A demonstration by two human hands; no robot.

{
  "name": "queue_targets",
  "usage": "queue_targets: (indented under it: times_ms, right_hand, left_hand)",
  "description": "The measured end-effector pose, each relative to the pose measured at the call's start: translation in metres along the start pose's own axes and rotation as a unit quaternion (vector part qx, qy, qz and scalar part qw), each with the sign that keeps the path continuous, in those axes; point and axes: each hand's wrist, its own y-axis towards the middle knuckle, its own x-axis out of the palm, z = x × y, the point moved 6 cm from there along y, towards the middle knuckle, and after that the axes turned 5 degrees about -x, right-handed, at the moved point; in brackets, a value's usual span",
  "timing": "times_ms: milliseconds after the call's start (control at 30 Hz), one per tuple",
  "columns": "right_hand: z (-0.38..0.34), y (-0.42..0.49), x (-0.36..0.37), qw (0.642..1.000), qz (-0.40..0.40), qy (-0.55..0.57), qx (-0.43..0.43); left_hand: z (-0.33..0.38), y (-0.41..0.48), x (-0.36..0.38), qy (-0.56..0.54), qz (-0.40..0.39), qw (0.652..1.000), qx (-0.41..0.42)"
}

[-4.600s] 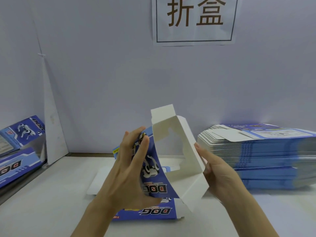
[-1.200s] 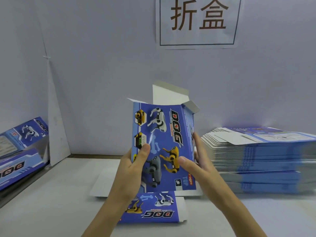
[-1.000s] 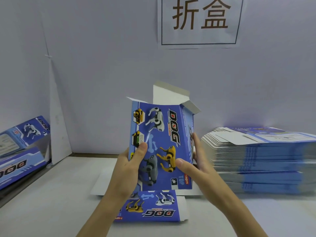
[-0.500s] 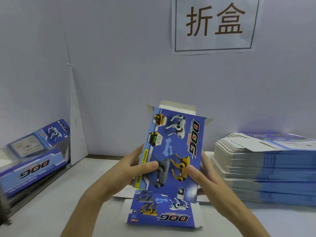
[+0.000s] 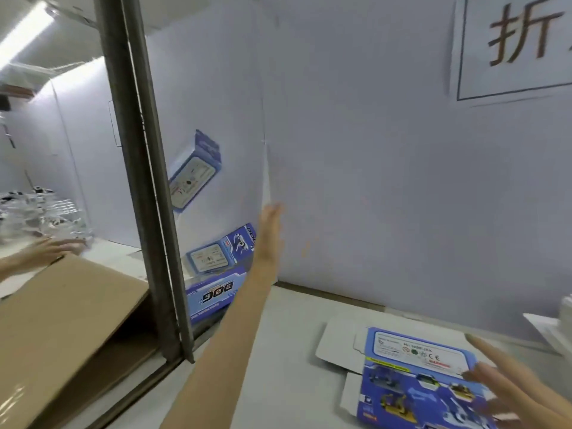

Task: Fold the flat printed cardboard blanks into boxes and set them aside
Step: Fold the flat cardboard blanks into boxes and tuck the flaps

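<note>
A folded blue DOG box (image 5: 195, 171) is in mid-air, tilted, in front of the white wall at the left. My left hand (image 5: 271, 230) reaches toward it with straight fingers and holds nothing. Below it two folded boxes (image 5: 220, 254) lie piled at the table's left end. A flat printed blank (image 5: 418, 379) lies on the table at the lower right. My right hand (image 5: 507, 385) is spread over the blank's right side, fingers straight; whether it touches the blank is unclear.
A grey metal post (image 5: 139, 181) stands left of the box pile. Beyond it are a brown carton (image 5: 62, 320) and another person's hand (image 5: 46, 249). The stack of flat blanks (image 5: 563, 329) shows at the right edge. A paper sign (image 5: 520, 44) hangs on the wall.
Both hands held the folded box upright before. Now the view has swung left, my left hand has let the box go toward the pile, and my right hand has dropped to the flat blank.
</note>
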Motion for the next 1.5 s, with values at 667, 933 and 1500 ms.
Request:
queue_targets:
  times_ms: [667,933,1500]
  right_hand:
    - [0.038,0.016,-0.001,0.956,-0.047,-0.289,-0.027]
    - [0.004,0.005,-0.054,0.943,0.289,0.054,-0.154]
    - [-0.019,-0.002,-0.056,0.932,0.166,0.284,-0.152]
  left_hand:
    - [-0.170,-0.159,0.121,0.619,-0.484,0.617,-0.044]
    - [-0.033,-0.160,0.113,0.459,-0.119,0.774,0.419]
    - [-0.040,-0.173,0.128,0.077,-0.183,0.973,0.117]
